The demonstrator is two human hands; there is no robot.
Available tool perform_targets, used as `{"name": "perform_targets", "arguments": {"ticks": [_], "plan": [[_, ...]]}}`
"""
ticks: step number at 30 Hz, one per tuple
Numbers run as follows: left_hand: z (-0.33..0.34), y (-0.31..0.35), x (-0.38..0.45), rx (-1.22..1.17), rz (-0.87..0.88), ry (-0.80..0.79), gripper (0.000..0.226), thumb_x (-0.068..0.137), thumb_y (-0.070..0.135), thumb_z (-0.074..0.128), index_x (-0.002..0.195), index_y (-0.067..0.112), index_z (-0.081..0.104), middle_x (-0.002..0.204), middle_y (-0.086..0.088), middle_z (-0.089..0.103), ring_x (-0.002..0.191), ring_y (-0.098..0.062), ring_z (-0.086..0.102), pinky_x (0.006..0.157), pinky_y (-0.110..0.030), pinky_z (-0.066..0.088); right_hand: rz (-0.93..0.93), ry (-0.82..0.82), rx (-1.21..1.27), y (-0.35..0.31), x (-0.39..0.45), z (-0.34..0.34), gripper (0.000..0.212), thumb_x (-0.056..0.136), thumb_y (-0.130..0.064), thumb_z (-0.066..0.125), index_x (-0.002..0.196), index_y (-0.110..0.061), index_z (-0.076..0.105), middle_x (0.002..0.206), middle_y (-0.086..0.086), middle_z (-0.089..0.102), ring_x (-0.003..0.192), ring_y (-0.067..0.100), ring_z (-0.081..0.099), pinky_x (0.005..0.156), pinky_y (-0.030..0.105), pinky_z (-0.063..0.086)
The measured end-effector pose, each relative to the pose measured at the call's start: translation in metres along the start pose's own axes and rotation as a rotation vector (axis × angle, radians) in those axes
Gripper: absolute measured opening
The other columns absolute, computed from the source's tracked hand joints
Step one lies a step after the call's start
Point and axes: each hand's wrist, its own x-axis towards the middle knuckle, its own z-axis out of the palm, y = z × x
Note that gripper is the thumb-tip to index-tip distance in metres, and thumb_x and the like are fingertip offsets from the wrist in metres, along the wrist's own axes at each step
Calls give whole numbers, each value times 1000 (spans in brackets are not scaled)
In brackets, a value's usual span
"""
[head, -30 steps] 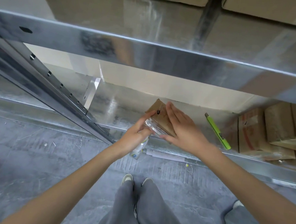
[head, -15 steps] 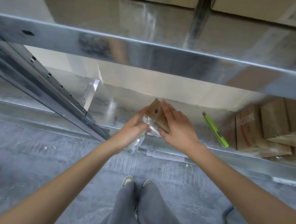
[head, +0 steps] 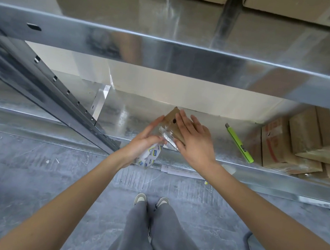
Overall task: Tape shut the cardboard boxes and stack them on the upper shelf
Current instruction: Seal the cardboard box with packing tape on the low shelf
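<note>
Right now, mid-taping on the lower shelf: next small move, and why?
Probably press the right hand down along the clear tape strip to stick it onto the small cardboard box. The left hand holds the tape roll with the strip stretched to the box, and the right palm already lies flat on top.

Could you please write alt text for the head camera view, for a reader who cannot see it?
A person's right hand lies flat on a small brown cardboard box on a lower galvanised metal shelf, while the left hand holds a roll of clear packing tape, its strip stretched to the box. A lime-green utility knife and more cardboard boxes lie to the right.
</note>
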Motion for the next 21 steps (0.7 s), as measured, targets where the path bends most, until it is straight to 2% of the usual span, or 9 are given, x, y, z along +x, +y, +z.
{"name": "perform_targets", "arguments": {"ticks": [2, 4, 6, 8, 10, 14, 17, 19, 21], "plan": [[-1, 0, -1, -2, 10, 1, 63, 97, 18, 52, 147, 48, 27, 105, -2, 74, 116, 1, 58, 97, -13, 32, -34, 91, -74, -4, -2, 1, 62, 87, -33, 67, 144, -20, 46, 151, -4, 42, 124, 35, 53, 85, 44, 49], [1, 1, -3, -2, 16, 7, 64, 97, 18, 53, 145, 50, 28, 112, -1, 72, 115, 2, 59, 96, -13, 32, -55, 166, -144, -7, -4, 2, 58, 83, -32, 71, 138, -22, 55, 144, -5, 51, 112, 37, 60, 77, 43, 51], [2, 1, -3, 1, 15, 3, 65, 97, 18, 54, 145, 51, 27, 115, 0, 71, 112, 5, 59, 93, -12, 34, -70, 218, -199, -8, -3, 4, 55, 82, -30, 71, 135, -25, 58, 140, -7, 55, 107, 38, 61, 74, 42, 51], [1, 1, -4, 3, 6, 1, 66, 97, 19, 55, 147, 50, 26, 118, -1, 69, 112, 5, 59, 97, -14, 34, -88, 245, -248, -9, -4, 7, 55, 79, -24, 71, 134, -26, 59, 138, -8, 57, 108, 40, 61, 73, 43, 51], [1, 2, -4, 16, 4, -2, 66, 97, 20, 54, 148, 48, 24, 111, -3, 72, 112, 3, 61, 100, -16, 34, -108, 260, -274, -10, -4, 10, 59, 76, -18, 69, 133, -28, 59, 137, -8, 57, 108, 43, 61, 74, 45, 51], [0, 2, -3, 40, -9, -13, 72, 98, 22, 55, 151, 47, 14, 116, -6, 70, 105, 7, 62, 80, -2, 40, -108, 274, -285, -11, -5, 12, 64, 75, -15, 68, 135, -32, 57, 140, -9, 55, 105, 44, 59, 75, 46, 49], [2, -1, -9, 21, -61, -65, 79, 88, 42, 63, 147, 55, 12, 131, 9, 57, 117, 6, 53, 83, -16, 42, -70, 258, -261, -13, -7, 12, 67, 73, -15, 71, 136, -32, 55, 142, -8, 53, 104, 43, 59, 75, 47, 49], [1, -4, -14, -5, -88, -68, 74, 78, 53, 66, 140, 54, 26, 125, 19, 55, 108, 10, 57, 80, -27, 48, -26, 258, -225, -14, -7, 10, 66, 74, -18, 75, 136, -31, 56, 142, -7, 54, 103, 42, 59, 76, 46, 50], [0, -3, -17, -37, -100, -50, 76, 70, 60, 69, 136, 49, 32, 122, 18, 60, 103, 7, 62, 80, -29, 50, 18, 275, -149, -15, -8, 9, 61, 79, -21, 74, 137, -28, 56, 142, -7, 53, 104, 42, 59, 78, 46, 49]]}}
